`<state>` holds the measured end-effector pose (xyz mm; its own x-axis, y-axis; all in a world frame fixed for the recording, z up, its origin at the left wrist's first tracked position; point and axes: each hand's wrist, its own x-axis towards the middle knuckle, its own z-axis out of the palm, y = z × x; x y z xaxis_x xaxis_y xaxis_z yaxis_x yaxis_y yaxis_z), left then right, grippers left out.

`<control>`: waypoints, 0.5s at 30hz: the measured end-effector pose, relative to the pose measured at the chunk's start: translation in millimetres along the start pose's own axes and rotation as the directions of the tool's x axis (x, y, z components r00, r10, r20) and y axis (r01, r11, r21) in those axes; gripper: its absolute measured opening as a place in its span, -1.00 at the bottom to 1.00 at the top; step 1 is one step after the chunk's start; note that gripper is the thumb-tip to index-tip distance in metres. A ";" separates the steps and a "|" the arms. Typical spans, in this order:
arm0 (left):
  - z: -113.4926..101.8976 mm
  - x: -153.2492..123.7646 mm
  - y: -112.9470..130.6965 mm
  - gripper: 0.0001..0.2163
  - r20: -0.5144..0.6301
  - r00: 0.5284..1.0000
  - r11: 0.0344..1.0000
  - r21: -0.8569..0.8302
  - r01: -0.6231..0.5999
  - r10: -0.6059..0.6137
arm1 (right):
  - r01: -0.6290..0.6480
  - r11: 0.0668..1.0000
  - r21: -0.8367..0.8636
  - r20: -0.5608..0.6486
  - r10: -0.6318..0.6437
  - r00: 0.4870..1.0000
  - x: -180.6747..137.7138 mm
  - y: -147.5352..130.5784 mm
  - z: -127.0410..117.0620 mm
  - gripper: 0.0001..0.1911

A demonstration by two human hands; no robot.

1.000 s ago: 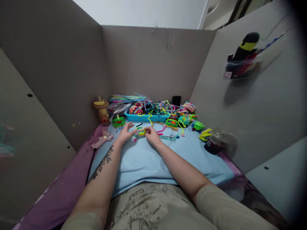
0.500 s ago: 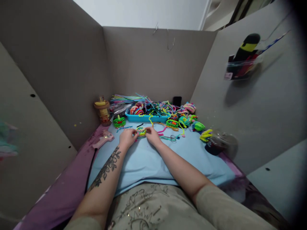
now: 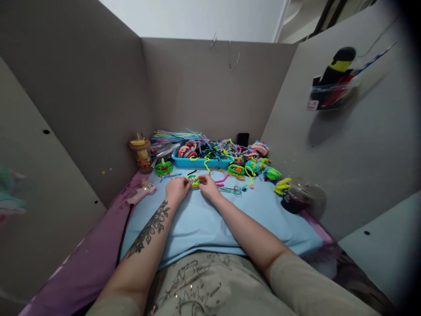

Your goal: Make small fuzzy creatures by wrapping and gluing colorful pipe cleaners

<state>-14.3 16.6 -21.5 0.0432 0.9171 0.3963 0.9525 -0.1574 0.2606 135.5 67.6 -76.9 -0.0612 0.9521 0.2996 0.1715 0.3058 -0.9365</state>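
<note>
**Yellow-green coil pinched between both hands**

Fuzzy wire is what we have in hand: a small coil (image 3: 194,180) of yellow and green, low over the far part of the blue cloth (image 3: 197,224), between our two hands. Our left hand (image 3: 176,188) is curled, its fingertips closed on the coil's left edge. Our right hand (image 3: 208,188) meets it from the other side, thumb and fingers closed on the right edge. Neither hand is spread. Both are narrowed to a fingertip pinch, which probably suits so small and springy a piece. We cannot tell whether the coil touches the cloth or sits just above it.

Our forearms lie stretched out across the cloth, likely to steady the wrists. The supplies sit just beyond the hands, within reach. A tray (image 3: 184,163) heaped with loose stems stands against the back wall, a green figure (image 3: 163,167) lies to its left, and more finished pieces (image 3: 259,164) lie to its right. Scissors (image 3: 234,190) lie just right of our right hand. A pink tool (image 3: 142,192) rests off the cloth's left edge, near a yellow cup (image 3: 141,153). A dark lidded cup (image 3: 297,199) stands well apart on the right.
</note>
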 end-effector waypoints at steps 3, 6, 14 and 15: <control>1.7 0.7 0.9 -0.79 -0.004 1.000 1.000 -0.009 0.000 0.000 | -0.012 1.000 0.018 0.002 0.012 1.000 -0.3 -1.7 0.2 -0.66; -1.8 1.7 -4.1 -0.78 -0.007 1.000 0.999 -0.052 0.003 -0.003 | -0.041 0.998 0.049 -0.002 0.041 0.999 -1.1 -3.8 -0.9 -0.66; -8.4 2.0 -28.7 -0.61 -0.100 0.995 0.964 -0.266 -0.014 -0.014 | -0.132 0.991 -0.012 -0.115 0.130 0.985 -1.6 -6.6 -7.5 -0.68; -6.7 1.2 -26.3 -0.54 -0.095 0.995 0.968 -0.246 -0.050 0.027 | -0.135 0.991 -0.008 -0.111 0.133 0.985 -1.9 -6.7 -7.3 -0.69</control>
<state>-41.4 19.3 -22.0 0.0404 0.8735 0.4851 0.8459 -0.2883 0.4487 141.6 63.8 -69.8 0.0713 0.9791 0.1904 0.1857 0.1745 -0.9670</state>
